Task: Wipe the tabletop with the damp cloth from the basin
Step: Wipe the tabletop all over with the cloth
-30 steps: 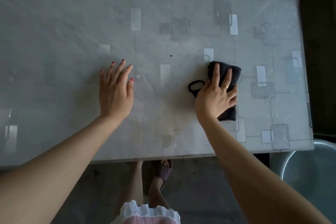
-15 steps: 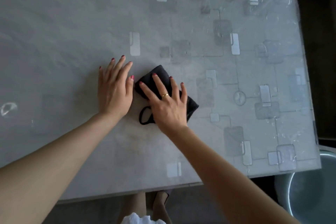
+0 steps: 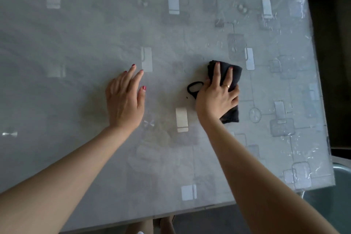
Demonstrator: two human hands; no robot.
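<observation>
A folded black cloth [image 3: 236,74] with a small loop at its left lies flat on the grey tabletop [image 3: 76,40], right of centre. My right hand [image 3: 216,97] presses down on it with fingers spread over the fabric, covering its middle. My left hand [image 3: 125,99] rests flat on the table to the left, palm down, fingers apart, holding nothing, well apart from the cloth. The table is covered by a clear plastic sheet over a pattern of pale rectangles.
A grey-blue basin [image 3: 340,201] stands on the floor past the table's right front corner. The table's right edge [image 3: 321,100] borders a dark floor. A tiny dark speck [image 3: 187,97] lies left of the cloth. Feet show under the near edge.
My right hand slid the cloth left until it was next to my left hand, then back to the right. My left hand has stayed flat in place.
</observation>
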